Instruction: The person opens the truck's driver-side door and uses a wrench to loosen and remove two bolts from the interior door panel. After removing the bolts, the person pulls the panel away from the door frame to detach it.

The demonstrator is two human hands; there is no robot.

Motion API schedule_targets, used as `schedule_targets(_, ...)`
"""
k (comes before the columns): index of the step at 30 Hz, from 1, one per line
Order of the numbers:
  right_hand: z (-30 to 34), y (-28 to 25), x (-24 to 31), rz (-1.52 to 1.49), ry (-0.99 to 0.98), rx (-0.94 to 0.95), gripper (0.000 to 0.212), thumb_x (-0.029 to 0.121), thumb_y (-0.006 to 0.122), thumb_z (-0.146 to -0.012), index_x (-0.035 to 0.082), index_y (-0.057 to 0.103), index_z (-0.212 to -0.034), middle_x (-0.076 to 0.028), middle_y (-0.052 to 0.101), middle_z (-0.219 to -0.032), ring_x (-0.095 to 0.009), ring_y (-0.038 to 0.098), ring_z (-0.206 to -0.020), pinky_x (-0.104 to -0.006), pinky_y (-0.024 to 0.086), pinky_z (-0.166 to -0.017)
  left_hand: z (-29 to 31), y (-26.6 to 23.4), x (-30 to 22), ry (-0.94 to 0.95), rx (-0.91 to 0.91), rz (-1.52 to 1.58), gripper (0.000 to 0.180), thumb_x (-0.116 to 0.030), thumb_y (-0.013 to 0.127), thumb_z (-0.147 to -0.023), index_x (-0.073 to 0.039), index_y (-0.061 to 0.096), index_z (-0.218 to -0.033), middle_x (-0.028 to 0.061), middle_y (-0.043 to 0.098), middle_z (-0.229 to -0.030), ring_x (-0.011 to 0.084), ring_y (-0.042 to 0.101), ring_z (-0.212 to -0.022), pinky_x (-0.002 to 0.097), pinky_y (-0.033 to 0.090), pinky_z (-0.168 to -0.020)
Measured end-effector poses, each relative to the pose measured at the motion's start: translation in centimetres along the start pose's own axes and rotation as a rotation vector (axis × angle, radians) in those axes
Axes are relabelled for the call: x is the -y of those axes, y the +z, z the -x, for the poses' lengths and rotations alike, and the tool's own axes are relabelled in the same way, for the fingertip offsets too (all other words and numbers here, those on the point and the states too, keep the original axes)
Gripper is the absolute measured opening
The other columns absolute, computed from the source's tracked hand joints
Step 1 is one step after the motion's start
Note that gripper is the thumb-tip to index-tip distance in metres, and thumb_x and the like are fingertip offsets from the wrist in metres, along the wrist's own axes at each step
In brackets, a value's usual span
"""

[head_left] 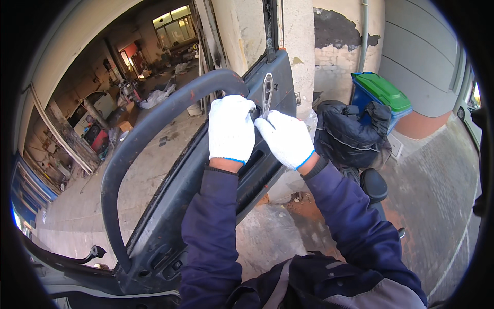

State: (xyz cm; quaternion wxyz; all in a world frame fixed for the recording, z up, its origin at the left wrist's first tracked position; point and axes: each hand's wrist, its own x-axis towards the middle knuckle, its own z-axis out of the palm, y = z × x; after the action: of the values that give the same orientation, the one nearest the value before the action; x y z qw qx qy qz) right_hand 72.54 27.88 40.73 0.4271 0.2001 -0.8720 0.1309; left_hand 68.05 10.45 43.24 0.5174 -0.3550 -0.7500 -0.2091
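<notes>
Wrench-like tool [267, 91] pinched in right hand [285, 138]; grip of left hand [230, 129] can't be told (kinda hidden). Door panel [158, 238] still mounted, job seemingly unfinished.

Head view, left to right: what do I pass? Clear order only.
Blue panel → brown box → gloved left hand → gloved right hand → green-lidded bin

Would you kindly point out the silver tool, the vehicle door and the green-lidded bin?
Silver tool [267, 91], head view: its upright body.
Vehicle door [181, 198], head view: its dark inner panel.
Green-lidded bin [383, 91], head view: its lid.
</notes>
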Motion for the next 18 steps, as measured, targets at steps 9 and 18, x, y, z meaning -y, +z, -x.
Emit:
schedule_targets(9, 3.6, 1.9, -1.2, -1.245, 0.876, -0.034, 0.027, 0.026, 0.065, -0.114, 0.003, 0.074, -0.107, -0.008, 0.075, -0.084, -0.016, 0.072, -0.066, -0.0320, 0.059, -0.059, -0.5, -0.2, -1.5, 0.034, 0.262, -0.354, 0.025, -0.011, 0.070, -0.095, -0.014, 0.079, -0.118, 0.0081, 0.066, -0.105, 0.0322, 0.064, -0.102, 0.0476, 0.050, -0.091)
schedule_targets(18, 5.7, 6.3, -0.2, -1.675, 0.881, -0.012, 0.028, 0.022, 0.058, -0.116, -0.001, 0.073, -0.111, -0.012, 0.074, -0.084, -0.019, 0.071, -0.058, -0.0315, 0.061, -0.056, -1.7, -0.5, -2.6, 0.227, 0.419, -0.610, 0.018, -0.015, 0.069, -0.094, -0.010, 0.075, -0.110, 0.0086, 0.066, -0.102, 0.0298, 0.065, -0.100, 0.0460, 0.050, -0.088)
